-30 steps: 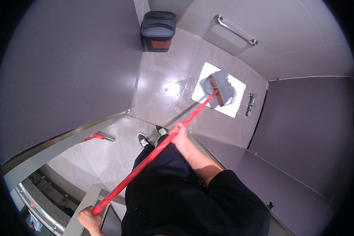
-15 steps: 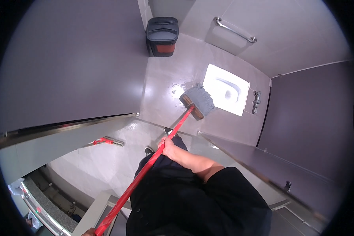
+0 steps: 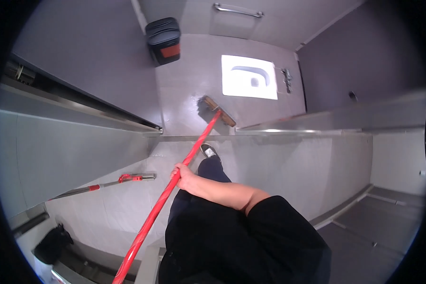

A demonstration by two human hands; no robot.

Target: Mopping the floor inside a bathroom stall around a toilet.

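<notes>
My right hand [image 3: 181, 176] is closed around the red pole of a mop [image 3: 151, 217], roughly midway along its visible length. The pole slants from the lower edge up to a brown wooden head block [image 3: 226, 118] on the stall floor. Grey mop strands [image 3: 205, 111] spread out on the left side of the block, partly hidden by the pole. The mop head lies a little nearer than the white squat toilet [image 3: 226, 90] and apart from it. My left hand is out of the picture, and the pole's upper end runs past the lower edge.
A black bin with a red-brown panel [image 3: 163, 41] stands at the back left. Grey partitions [image 3: 90, 71] flank the stall opening, with a raised sill [image 3: 180, 138] across it. A squeegee with red fittings [image 3: 136, 177] lies at the left. A grab bar [image 3: 239, 10] and a flush valve [image 3: 287, 80] are beyond.
The mop head has moved nearer and away from the toilet, its strands swinging from the right side to the left. My left hand has gone out of view, and the view has turned.
</notes>
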